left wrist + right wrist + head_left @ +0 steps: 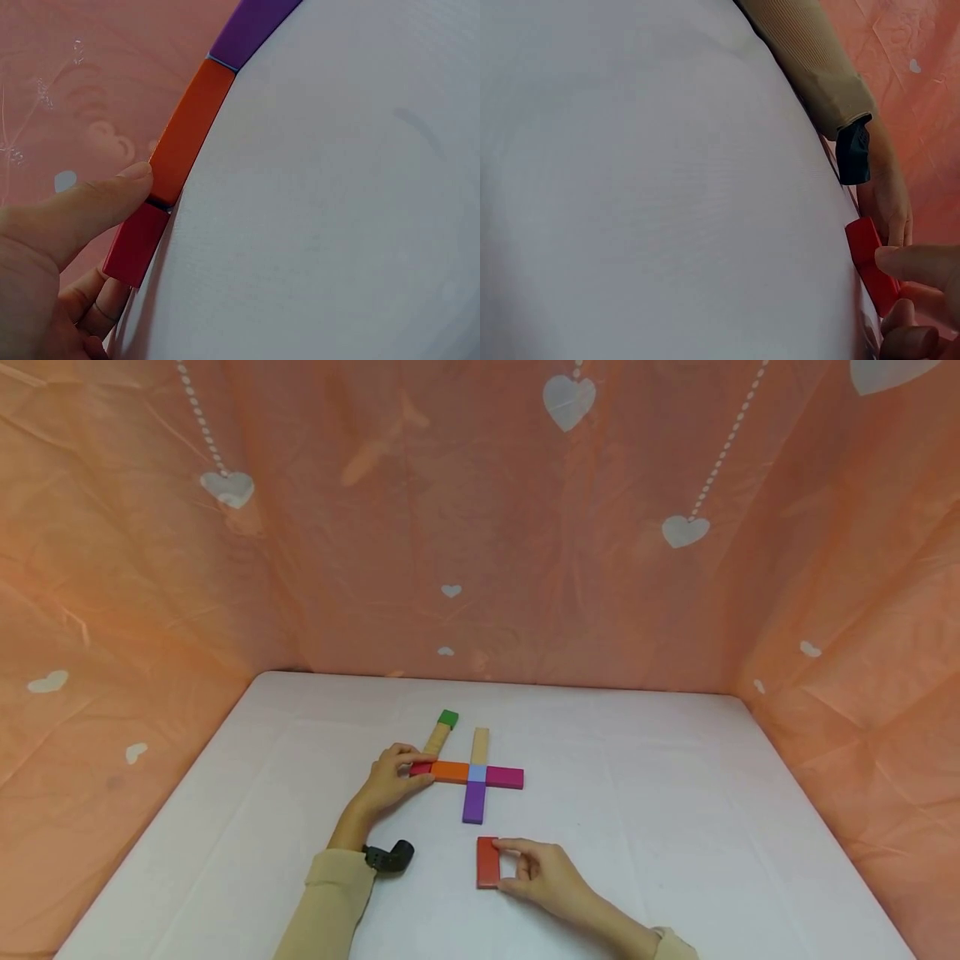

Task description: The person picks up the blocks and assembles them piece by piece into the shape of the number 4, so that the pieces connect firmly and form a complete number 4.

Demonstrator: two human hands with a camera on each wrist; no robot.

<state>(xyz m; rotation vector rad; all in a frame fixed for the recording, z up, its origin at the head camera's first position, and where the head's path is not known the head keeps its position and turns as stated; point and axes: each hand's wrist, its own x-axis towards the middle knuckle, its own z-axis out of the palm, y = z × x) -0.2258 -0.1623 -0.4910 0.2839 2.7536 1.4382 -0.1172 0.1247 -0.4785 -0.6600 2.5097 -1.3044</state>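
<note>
My left hand (pixel 393 775) is at the left end of a flat row of blocks, its thumb and fingers around a crimson block (pixel 136 244). That block touches an orange block (pixel 450 772), which leads to a small light blue block (pixel 477 773). Around the light blue one lie a magenta block (pixel 505 777), a purple block (pixel 474 802) and a plain wooden block (pixel 480 746). Nearer the front, my right hand (pixel 551 877) pinches a red block (pixel 487 863) at its right side with thumb and index finger. In the right wrist view a seam crosses the red piece.
A slanted line of wooden pieces (pixel 437 739) ends in a green block (pixel 448 718) behind the left hand. The white table (pixel 660 827) is enclosed by orange curtains (pixel 487 527) with white hearts. A black wrist device (pixel 390 857) sits on the left wrist.
</note>
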